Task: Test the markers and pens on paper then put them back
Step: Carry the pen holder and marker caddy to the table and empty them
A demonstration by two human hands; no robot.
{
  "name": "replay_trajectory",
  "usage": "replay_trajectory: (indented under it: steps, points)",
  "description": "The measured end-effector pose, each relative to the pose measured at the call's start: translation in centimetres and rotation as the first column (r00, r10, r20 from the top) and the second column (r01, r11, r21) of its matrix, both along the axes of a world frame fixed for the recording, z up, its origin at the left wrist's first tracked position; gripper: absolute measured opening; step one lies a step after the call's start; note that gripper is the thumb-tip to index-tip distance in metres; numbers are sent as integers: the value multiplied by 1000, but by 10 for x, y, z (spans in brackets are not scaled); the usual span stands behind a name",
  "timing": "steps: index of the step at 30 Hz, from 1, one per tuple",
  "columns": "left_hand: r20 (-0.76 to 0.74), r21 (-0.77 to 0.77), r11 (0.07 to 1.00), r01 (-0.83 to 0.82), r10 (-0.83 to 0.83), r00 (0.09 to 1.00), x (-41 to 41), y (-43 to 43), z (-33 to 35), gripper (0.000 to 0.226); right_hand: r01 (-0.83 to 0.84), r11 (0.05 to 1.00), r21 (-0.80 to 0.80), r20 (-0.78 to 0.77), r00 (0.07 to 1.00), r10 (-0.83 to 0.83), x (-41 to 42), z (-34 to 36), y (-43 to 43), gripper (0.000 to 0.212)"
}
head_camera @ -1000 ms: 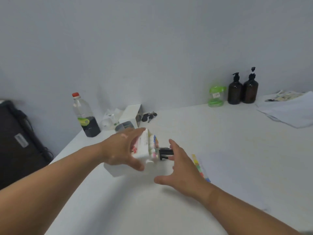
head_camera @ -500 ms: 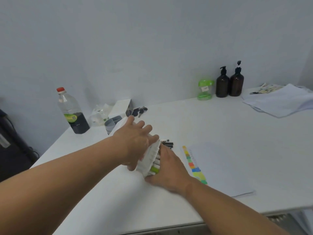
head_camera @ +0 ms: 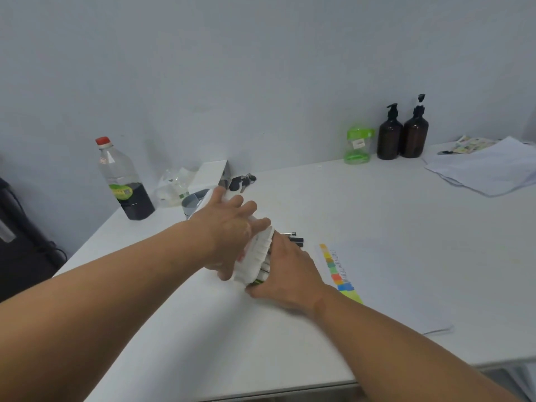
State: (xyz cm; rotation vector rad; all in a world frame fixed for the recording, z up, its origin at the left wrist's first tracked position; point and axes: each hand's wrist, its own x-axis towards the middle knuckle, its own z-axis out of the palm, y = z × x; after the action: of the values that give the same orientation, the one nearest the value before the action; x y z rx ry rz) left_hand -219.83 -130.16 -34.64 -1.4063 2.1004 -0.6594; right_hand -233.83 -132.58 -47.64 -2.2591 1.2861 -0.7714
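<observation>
Mostly hidden, the marker box [head_camera: 255, 256] sits gripped by left hand [head_camera: 229, 233] fingers; right hand [head_camera: 290, 271] presses flat, fingers straight.

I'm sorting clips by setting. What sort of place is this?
Probably an office or workroom: a plain white table against a bare wall, loose paper stacked at its far right corner, and a marker case gripped by the left hand beside a colour-swatched sheet.

White marker case [head_camera: 255, 256]; paper [head_camera: 391, 285] edged with rainbow swatches; brown pump bottles [head_camera: 390, 140]; perhaps black pens [head_camera: 295, 240].
</observation>
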Motion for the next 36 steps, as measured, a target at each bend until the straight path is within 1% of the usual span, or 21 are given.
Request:
replay_trajectory:
  steps: [2,5,9,11,14,17,20,23,26,28,30,32,34,36]
  points:
    - [-16,3,1000,-13,13,1000,6,-2,-1,109,-3,1000,-12,-26,1000,3,3,0,-4,91]
    - [-49,-3,999,-53,53,997,25,-4,3,112,-21,997,-68,-153,988,11,3,-1,-10,90]
    - [-84,-24,987,-156,154,985,66,-2,7,120,-39,995,-94,-307,952,8,-10,-4,-18,92]
    - [-109,-20,984,-179,176,978,78,-1,-1,123,-34,996,-79,-348,937,5,-13,-5,-21,97]
    - [-175,12,984,-177,177,969,76,-3,-17,125,-64,994,-84,-411,911,24,-3,-4,-16,113]
    - [-261,3,988,-151,147,954,76,-8,-30,126,-69,992,-108,-428,904,16,13,-7,-10,118]
    - [-337,16,985,-171,166,927,88,-10,-32,128,-83,989,-118,-457,889,20,21,-8,-14,114]
    - [-409,36,970,-241,234,882,113,-7,-32,130,-87,991,-104,-481,876,26,18,-5,-26,104]
    - [-476,52,941,-335,319,820,136,-2,-35,130,-56,991,-124,-498,867,-13,12,-2,-42,93]
    - [-512,77,921,-381,364,778,145,1,-38,131,-33,991,-130,-510,859,-38,9,1,-50,92]
    - [-539,82,911,-404,381,751,153,4,-40,131,-22,991,-134,-509,859,-49,10,2,-54,97]
    - [-540,74,906,-416,387,747,160,6,-39,131,-40,989,-145,-504,863,-39,15,0,-51,105]
    - [-510,57,913,-404,375,774,161,7,-39,130,-77,984,-161,-496,868,-13,24,-5,-45,106]
    - [-485,33,933,-358,328,811,155,6,-38,130,-100,984,-146,-507,862,13,32,-10,-41,106]
